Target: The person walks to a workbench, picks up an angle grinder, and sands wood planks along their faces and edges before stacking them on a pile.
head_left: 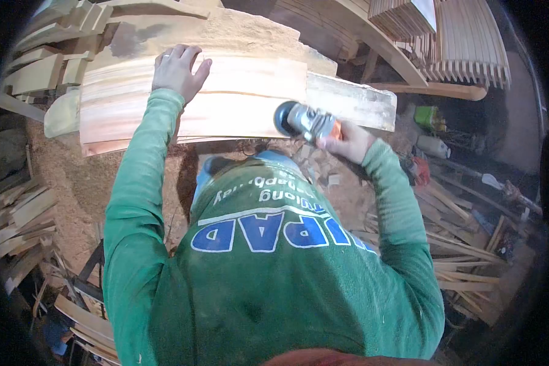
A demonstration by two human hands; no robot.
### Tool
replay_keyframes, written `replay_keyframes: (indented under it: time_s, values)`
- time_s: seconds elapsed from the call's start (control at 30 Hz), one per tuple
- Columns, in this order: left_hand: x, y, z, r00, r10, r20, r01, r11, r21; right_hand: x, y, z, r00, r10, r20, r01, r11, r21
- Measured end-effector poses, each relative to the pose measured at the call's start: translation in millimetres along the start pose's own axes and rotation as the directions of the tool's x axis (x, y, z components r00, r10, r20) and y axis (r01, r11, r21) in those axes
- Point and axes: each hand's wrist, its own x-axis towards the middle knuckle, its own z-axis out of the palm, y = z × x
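Observation:
Pale, slightly curved wooden boards lie side by side across the bench in front of me. My left hand rests on top of them left of the middle, thumb spread away from the fingers. In my right hand is an angle grinder with a round dark disc, its fingers wrapped around the body. The disc is at the right part of the boards' near edge; whether it touches the wood I cannot tell.
A weathered plank extends under the boards to the right. Stacked curved wooden pieces stand at the upper right, cut pieces at the upper left. Scrap strips lie on both sides. A green container sits at the right.

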Motion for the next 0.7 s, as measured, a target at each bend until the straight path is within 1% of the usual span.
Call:
replay_keyframes:
  time_s: [0.07,0.17,0.2,0.23,0.27,0.3,0.33,0.37,0.43,0.53,0.57,0.63,0.7]
  values:
    - [1.2,1.2,-1.2,1.0,-0.006,0.018,0.006,1.0,-0.003,-5.8,-1.0,7.6,0.995,0.045,0.086,-0.047,0.999,0.022]
    - [2.9,3.5,-4.5,1.0,-0.003,0.03,0.004,1.0,-0.006,17.1,-0.1,0.7,0.999,-0.05,0.021,0.052,0.996,-0.073]
    - [1.8,3.1,-3.0,1.0,0.0,0.022,0.0,1.0,-0.003,21.1,-22.8,-5.2,0.993,-0.114,-0.032,0.11,0.988,-0.111]
    - [2.1,3.5,-4.0,1.0,0.003,0.012,-0.003,1.0,0.001,31.2,-35.4,-17.0,0.997,0.066,0.038,-0.064,0.997,-0.036]
    - [2.4,3.9,-5.0,1.0,-0.008,0.027,0.008,1.0,0.01,49.4,-20.5,-26.4,0.998,-0.054,-0.031,0.051,0.994,-0.093]
    - [2.7,5.8,-7.1,0.999,-0.018,0.041,0.017,1.0,0.021,52.5,-45.1,-40.7,0.994,0.094,-0.048,-0.101,0.98,-0.169]
    - [2.8,7.0,-8.6,0.998,-0.03,0.056,0.028,0.999,0.03,64.1,-47.9,-52.2,0.952,0.261,-0.161,-0.297,0.915,-0.273]
    - [2.1,7.1,-8.3,0.998,-0.029,0.05,0.028,0.999,0.022,82.3,-28.2,-65.3,0.973,0.183,-0.141,-0.209,0.957,-0.202]
    - [0.8,6.2,-6.4,0.999,-0.028,0.044,0.028,1.0,0.004,98.5,-21.2,-77.4,0.962,0.234,-0.14,-0.246,0.967,-0.073]
    - [0.8,3.9,-4.1,0.999,-0.029,0.044,0.029,0.999,0.021,91.6,-15.2,-65.5,0.978,0.125,-0.168,-0.141,0.986,-0.09]
    - [1.0,3.3,-2.3,0.998,-0.028,0.049,0.027,0.999,0.02,87.6,-3.3,-58.9,0.98,0.151,-0.129,-0.163,0.983,-0.089]
    - [1.0,2.0,-1.6,0.998,-0.03,0.062,0.029,0.999,0.016,41.8,-59.4,-33.1,0.984,0.127,-0.125,-0.161,0.934,-0.318]
    - [0.8,1.8,-2.2,0.998,-0.022,0.056,0.021,1.0,0.012,24.1,-51.7,-11.4,0.988,0.131,-0.077,-0.142,0.976,-0.165]
